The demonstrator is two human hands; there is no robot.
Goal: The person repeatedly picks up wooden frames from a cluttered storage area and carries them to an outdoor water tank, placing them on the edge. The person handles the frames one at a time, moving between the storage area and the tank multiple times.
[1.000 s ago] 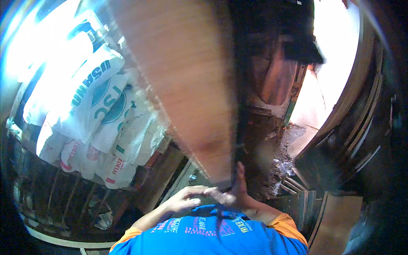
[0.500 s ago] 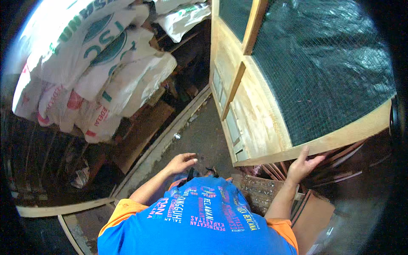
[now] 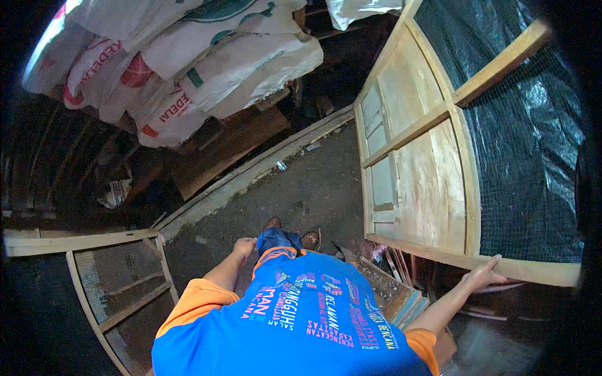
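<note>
Wooden-framed panel [image 3: 461,188], one, from 1 to 4 o'clock, outer end lost in the dark vignette: pale timber rails, plywood infill with streaked grain, glossy black sheeting [image 3: 533,163] behind fine wire mesh. My right hand [image 3: 481,276], at 4 o'clock, lies on its lower rail, thumb up over the edge; whether the fingers close round it I cannot tell. My left hand [image 3: 245,245], at 7 o'clock, hangs near the trousers [image 3: 276,238], fingers drawn into a narrow curl, palm hidden from me. White woven sacks [image 3: 219,88], piled and creased, 10 to 12 o'clock, tops cut off; red and green lettering and emblems. Blue shirt [image 3: 276,338] with orange sleeves, 6 o'clock, bearing pink, white and yellow lines of print. Mesh-covered timber frame [image 3: 76,282], 8 o'clock, partly cut off. Dark, rough floor [image 3: 313,182], mid-view. Shadowed items under the sacks I cannot make out.
</note>
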